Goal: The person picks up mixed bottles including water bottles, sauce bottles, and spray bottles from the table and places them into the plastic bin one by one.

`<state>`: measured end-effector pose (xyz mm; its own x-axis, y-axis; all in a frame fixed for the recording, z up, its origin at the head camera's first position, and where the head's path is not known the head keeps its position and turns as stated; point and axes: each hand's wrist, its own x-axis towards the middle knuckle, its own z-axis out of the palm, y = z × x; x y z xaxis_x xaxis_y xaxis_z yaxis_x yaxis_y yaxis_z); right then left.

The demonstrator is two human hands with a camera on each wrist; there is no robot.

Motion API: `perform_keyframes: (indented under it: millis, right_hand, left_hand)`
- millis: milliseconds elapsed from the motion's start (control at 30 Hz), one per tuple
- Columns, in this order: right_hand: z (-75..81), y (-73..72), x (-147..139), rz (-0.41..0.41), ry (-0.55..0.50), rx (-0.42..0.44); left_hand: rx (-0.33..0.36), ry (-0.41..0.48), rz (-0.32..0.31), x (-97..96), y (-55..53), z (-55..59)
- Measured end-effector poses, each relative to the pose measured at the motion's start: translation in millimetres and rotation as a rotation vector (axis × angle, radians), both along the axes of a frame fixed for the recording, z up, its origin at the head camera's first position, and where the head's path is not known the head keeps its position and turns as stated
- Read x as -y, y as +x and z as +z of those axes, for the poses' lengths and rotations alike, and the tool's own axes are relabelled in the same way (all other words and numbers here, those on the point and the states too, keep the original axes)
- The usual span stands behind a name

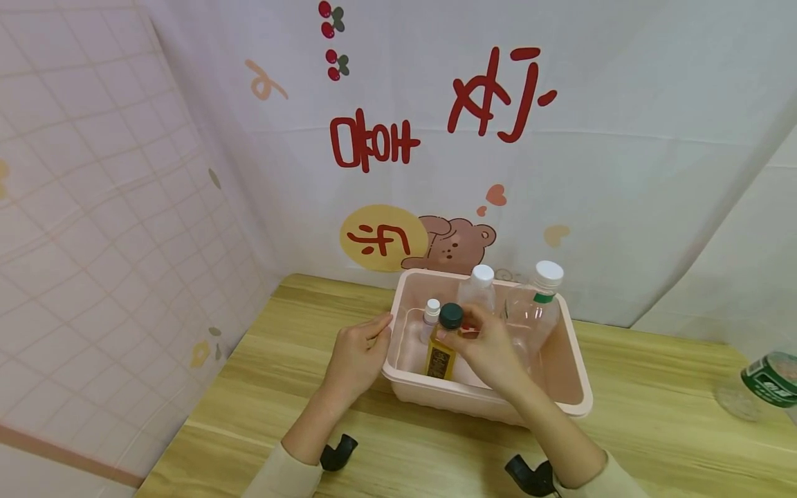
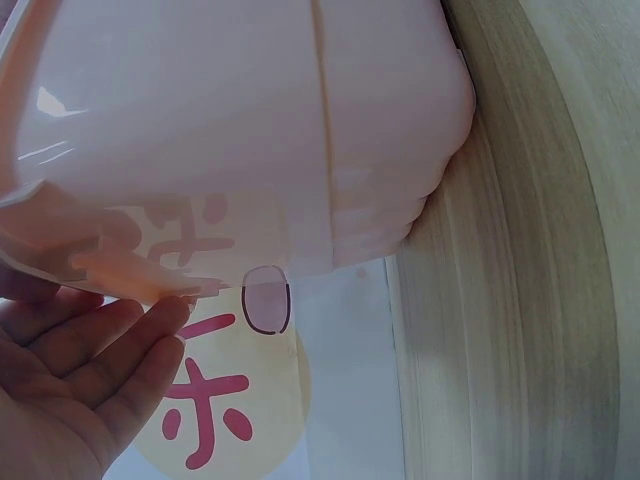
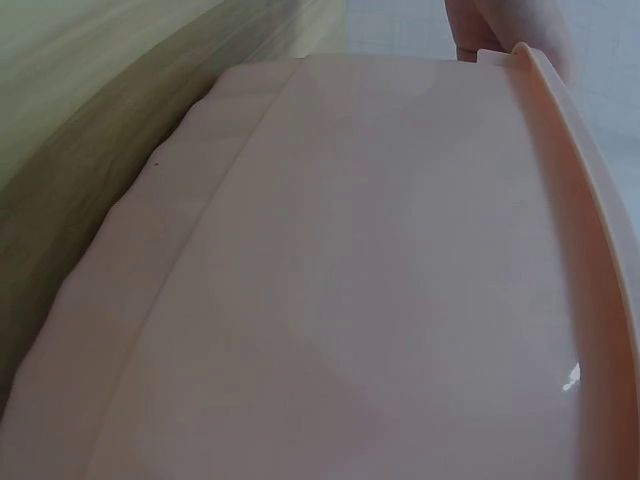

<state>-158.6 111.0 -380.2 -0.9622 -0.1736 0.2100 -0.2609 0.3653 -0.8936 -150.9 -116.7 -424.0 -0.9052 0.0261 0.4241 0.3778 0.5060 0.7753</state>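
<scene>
A pale pink plastic basin (image 1: 486, 401) stands on the wooden table. My left hand (image 1: 358, 353) grips its left rim, and in the left wrist view that hand's fingers (image 2: 150, 335) lie under the rim. Inside the basin, my right hand (image 1: 492, 349) pinches a small bottle of yellow liquid (image 1: 441, 358) near its dark green cap. The bottle stands nearly upright. Behind it are a small white-capped bottle (image 1: 431, 319) and a clear white-capped bottle (image 1: 478, 294). A larger clear bottle (image 1: 535, 318) leans at the basin's right. The basin wall (image 3: 350, 270) hides the right hand in the right wrist view.
A clear bottle with a green label (image 1: 768, 380) is at the table's far right. Black curved pieces (image 1: 339, 453) show by both wrists. Behind the table (image 1: 660, 401) hangs a white printed cloth (image 1: 623, 173), with a grid-patterned cloth (image 1: 112, 207) at the left.
</scene>
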Motion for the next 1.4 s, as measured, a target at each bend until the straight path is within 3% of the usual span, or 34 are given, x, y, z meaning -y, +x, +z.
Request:
perform_keyframes:
  millis: [233, 567, 867, 1233, 1400]
  right_hand:
    - [-0.6, -0.4, -3, -0.003, 0.012, 0.004]
    - [10.4, 4.1, -12, -0.022, 0.089, 0.031]
    - [19.4, 15.6, -26, 0.022, 0.097, -0.060]
    - [42.4, 33.4, -53, -0.012, 0.113, -0.122]
    - [43.9, 37.4, -68, -0.017, 0.078, -0.203]
  left_hand:
    - [0.012, 0.009, -0.002, -0.7, 0.0, 1.0]
    - [0.021, 0.012, -0.002, -1.0, 0.2, 1.9]
    - [0.016, 0.027, -0.008, -0.9, -0.4, 1.9]
    - [0.020, 0.035, -0.008, 0.4, -0.1, 2.1]
    - [0.010, 0.037, -0.015, 0.2, -1.2, 2.1]
